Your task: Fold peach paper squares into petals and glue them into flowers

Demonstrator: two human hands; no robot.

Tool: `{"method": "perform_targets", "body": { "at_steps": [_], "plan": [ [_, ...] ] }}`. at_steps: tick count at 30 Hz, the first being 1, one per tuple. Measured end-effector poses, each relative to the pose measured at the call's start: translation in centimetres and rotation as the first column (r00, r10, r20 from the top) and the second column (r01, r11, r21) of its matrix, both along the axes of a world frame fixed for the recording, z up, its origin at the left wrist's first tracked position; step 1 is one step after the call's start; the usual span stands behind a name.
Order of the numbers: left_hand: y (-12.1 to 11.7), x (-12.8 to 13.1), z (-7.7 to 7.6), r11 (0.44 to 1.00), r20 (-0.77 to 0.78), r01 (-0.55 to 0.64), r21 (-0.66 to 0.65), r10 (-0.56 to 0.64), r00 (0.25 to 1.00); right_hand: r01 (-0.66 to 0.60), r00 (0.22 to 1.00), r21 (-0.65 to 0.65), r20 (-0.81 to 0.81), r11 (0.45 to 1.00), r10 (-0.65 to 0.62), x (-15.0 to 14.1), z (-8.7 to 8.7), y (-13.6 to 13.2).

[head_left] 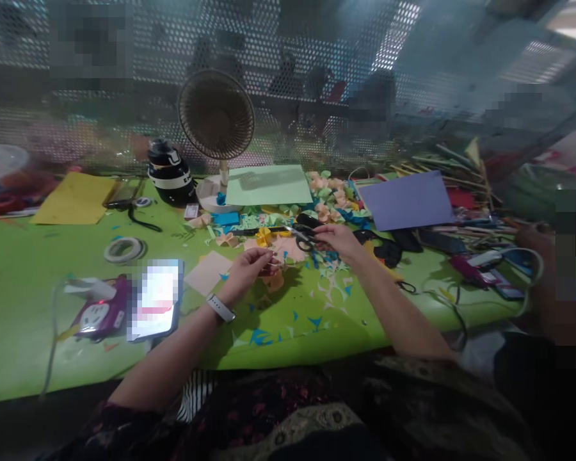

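Observation:
My left hand (250, 270), with a pale watch band on its wrist, pinches a small peach paper piece (273, 280) above the table, its shape partly hidden by the fingers. My right hand (336, 239) is closed at the black-handled scissors (304, 242), whose blades point left; the fingers cover part of the handle. Between and beyond the hands lie a yellow paper flower (264, 237) and peach paper flowers (326, 211). A square of peach paper (208, 273) lies left of my left wrist.
A fan (216, 115) and a black bottle (170, 173) stand at the back. Green (269, 184), purple (408, 202) and yellow sheets (74, 198) lie around. At left are a tape roll (123, 250), a lit phone (156, 299) and a tissue pack (100, 310). Another person's arm (540, 269) is at right.

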State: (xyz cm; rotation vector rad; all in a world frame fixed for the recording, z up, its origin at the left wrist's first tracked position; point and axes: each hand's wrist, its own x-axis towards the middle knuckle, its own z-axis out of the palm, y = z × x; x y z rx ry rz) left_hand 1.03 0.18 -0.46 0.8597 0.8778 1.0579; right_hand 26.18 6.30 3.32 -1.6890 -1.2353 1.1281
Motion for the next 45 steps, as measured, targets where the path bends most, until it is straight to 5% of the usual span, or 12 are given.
{"method": "perform_targets", "body": {
  "at_steps": [6,12,19,31,34,36,40,45],
  "plan": [
    [0.1,-0.2,-0.2,1.0,0.015,0.008,0.026,-0.009,1.0,-0.119,0.984,0.046,0.141,0.992,0.111,-4.0,-1.2,3.6],
    [0.4,-0.1,-0.6,1.0,0.003,0.016,0.006,-0.016,1.0,-0.087,0.886,0.163,0.465,0.983,0.001,-1.4,-1.4,1.9],
    [0.3,-0.1,-0.5,1.0,0.004,-0.002,-0.004,0.002,1.0,-0.186,0.564,-0.094,0.805,0.978,0.184,0.6,-1.9,-1.9],
    [0.2,0.0,0.1,0.99,0.118,-0.025,-0.137,0.042,0.992,-0.225,0.716,-0.141,0.647,0.964,0.262,3.2,0.0,-3.3],
    [0.2,0.0,0.2,0.988,0.149,-0.016,-0.151,0.038,0.988,-0.251,0.885,-0.011,0.403,0.968,0.234,2.5,1.0,-3.9],
    [0.1,0.0,0.2,0.988,0.158,-0.019,-0.155,0.043,0.986,-0.323,0.931,0.045,0.193,0.945,0.309,0.9,1.4,-4.3],
    [0.0,-0.2,0.0,0.987,0.164,-0.039,-0.158,0.065,0.984,-0.477,0.878,0.038,0.0,0.878,0.478,-3.7,0.2,-4.7],
    [0.2,-0.1,-0.5,0.982,0.198,-0.081,-0.169,0.114,0.974,-0.474,0.88,0.071,0.023,0.878,0.474,-6.4,-2.8,-4.4]
  ]
}}
